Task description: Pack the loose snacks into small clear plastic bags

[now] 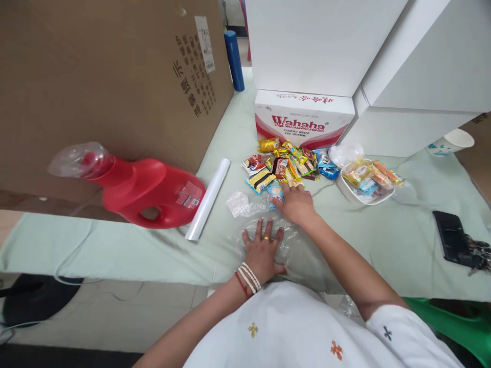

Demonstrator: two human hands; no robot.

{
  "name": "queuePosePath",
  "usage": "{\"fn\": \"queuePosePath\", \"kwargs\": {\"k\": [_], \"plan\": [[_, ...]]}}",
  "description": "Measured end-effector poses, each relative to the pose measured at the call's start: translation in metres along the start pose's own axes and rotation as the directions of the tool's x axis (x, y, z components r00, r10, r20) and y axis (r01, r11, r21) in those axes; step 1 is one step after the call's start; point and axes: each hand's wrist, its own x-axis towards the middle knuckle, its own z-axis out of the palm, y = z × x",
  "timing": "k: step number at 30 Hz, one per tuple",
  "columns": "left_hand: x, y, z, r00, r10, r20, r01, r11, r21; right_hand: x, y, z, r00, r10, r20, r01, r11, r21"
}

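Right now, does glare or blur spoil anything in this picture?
Head view: soft light, faint shadows; bright glints streak the clear plastic near the left hand; in the same view, red lettering on the Wahaha box reads clearly, while the keys look somewhat smeared.

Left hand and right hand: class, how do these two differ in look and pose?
The left hand wears a gold ring and white beaded bracelets; the right hand shows no jewellery.
The left hand spreads its fingers over clear plastic; the right hand is at the near edge of the wrapped snacks.
Both show their backs to the camera.
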Motion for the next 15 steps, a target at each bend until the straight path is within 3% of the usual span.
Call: {"fn": "queuePosePath", "kwargs": {"k": [2,6,8,11,15], "plan": [[-0.003,0.002,0.000,0.999,-0.031,0.026,0.031,0.999,0.025,0.023,-0.014,0.011,0.996,0.028,0.083,-0.024,0.999,-0.043],[-0.009,0.003,0.002,0.998,-0.059,0.036,0.058,0.998,0.021,0.042,0.026,0.010,0.984,0.095,0.152,-0.143,0.928,0.343],[-0.009,0.004,0.003,0.998,-0.064,0.029,0.064,0.998,0.006,0.038,0.059,0.000,0.979,0.164,0.121,-0.202,0.863,0.463],[-0.005,0.005,0.005,0.998,-0.060,0.028,0.061,0.998,-0.013,0.024,0.098,-0.015,0.968,0.250,0.010,-0.226,0.857,0.462],[-0.001,0.008,0.002,0.998,-0.061,0.027,0.061,0.998,-0.021,0.012,0.101,-0.017,0.951,0.293,-0.100,-0.238,0.899,0.369]]}}
